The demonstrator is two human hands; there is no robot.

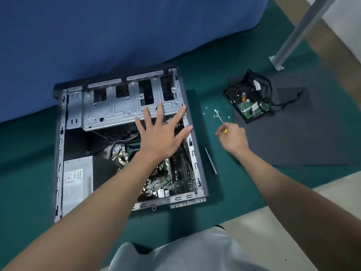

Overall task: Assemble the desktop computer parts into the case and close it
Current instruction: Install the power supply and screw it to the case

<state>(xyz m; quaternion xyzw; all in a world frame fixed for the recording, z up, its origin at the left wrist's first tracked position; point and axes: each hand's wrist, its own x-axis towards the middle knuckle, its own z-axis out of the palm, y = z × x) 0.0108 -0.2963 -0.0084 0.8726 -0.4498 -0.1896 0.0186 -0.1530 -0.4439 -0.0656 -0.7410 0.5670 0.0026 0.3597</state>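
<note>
An open grey computer case (58, 153) lies flat on the green mat, with the motherboard (175, 173), a power supply (78, 180) and a silver drive cage (117, 106) inside. My left hand (162, 132) is spread wide over the case's right half, fingers straight, fingertips near the right rim. Right of the case, my right hand (232, 138) grips a yellow-handled screwdriver (220, 120) whose tip points at several loose screws (215, 112) on the mat. A hard drive (248, 106) with black cables lies on a dark foam sheet further right.
A thin metal tool (211, 161) lies on the mat beside the case's right wall. The dark foam sheet (293, 137) covers the right side. A blue cloth wall (117, 36) stands behind the case. A white metal post (298, 32) is at the back right.
</note>
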